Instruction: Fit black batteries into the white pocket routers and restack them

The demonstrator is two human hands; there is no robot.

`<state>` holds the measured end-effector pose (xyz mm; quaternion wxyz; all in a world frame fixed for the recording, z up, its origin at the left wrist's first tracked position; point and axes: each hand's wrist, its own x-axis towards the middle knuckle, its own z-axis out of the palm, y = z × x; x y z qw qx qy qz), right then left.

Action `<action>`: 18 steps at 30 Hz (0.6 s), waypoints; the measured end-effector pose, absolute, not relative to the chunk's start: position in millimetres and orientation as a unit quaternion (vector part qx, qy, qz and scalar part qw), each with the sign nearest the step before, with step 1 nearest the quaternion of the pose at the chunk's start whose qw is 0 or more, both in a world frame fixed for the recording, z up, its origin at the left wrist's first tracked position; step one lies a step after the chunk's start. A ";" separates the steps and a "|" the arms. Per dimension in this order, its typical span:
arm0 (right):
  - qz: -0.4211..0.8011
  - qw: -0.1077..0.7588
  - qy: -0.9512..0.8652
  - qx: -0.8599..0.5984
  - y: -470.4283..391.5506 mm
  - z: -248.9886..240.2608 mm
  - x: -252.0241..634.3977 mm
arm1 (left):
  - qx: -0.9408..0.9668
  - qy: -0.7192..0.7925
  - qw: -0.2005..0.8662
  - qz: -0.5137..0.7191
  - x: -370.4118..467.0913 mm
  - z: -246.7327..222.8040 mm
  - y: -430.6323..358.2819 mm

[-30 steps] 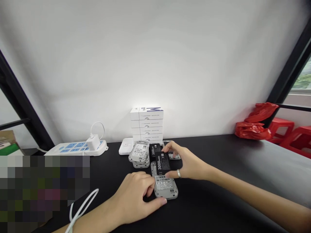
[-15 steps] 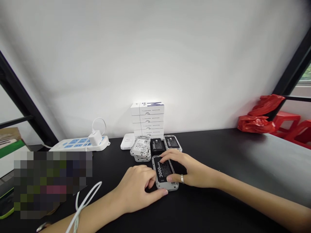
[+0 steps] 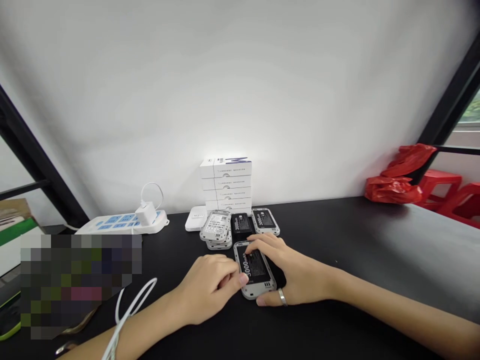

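Observation:
A grey open-backed device (image 3: pixel 258 290) lies flat on the black table, with a black battery (image 3: pixel 256 264) marked 3000mAh seated in it. My left hand (image 3: pixel 215 287) rests against its left edge, fingers curled and thumb over the battery's lower left corner. From the right, my right hand (image 3: pixel 296 267) spans the device. Its fingers reach over the upper part of the battery, while the ringed thumb sits at the device's bottom edge. Just behind are a stack of similar grey devices (image 3: pixel 216 227), a loose black battery (image 3: pixel 242 225) and another device with a battery (image 3: pixel 265 220).
White boxes (image 3: pixel 227 182) are stacked against the wall beside a pile of white covers (image 3: pixel 195 218). A power strip (image 3: pixel 116 222) with a charger (image 3: pixel 145 214) lies left. A white cable (image 3: pixel 129 315) crosses my left forearm. Red bags (image 3: pixel 397 182) are far right.
My right thumb has moved from the battery down to the device's bottom edge. My left thumb has come up from the table onto the battery's lower left corner.

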<state>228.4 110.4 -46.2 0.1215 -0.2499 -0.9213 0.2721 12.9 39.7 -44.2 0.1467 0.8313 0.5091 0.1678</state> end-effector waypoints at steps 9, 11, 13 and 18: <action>0.380 0.201 -0.867 -0.250 147.0 -24.0 250.5 | 0.830 0.509 0.156 0.166 13.1 -41.9 38.0; 0.371 0.244 -0.856 -0.264 168.9 -21.7 264.3 | 0.829 0.513 0.149 0.166 12.8 -43.8 37.9; 0.368 0.270 -0.842 -0.287 189.1 -22.3 278.1 | 0.829 0.515 0.145 0.163 12.7 -45.1 38.0; 0.390 0.269 -0.805 -0.357 218.7 -37.1 298.8 | 0.828 0.524 0.131 0.153 13.5 -46.5 38.8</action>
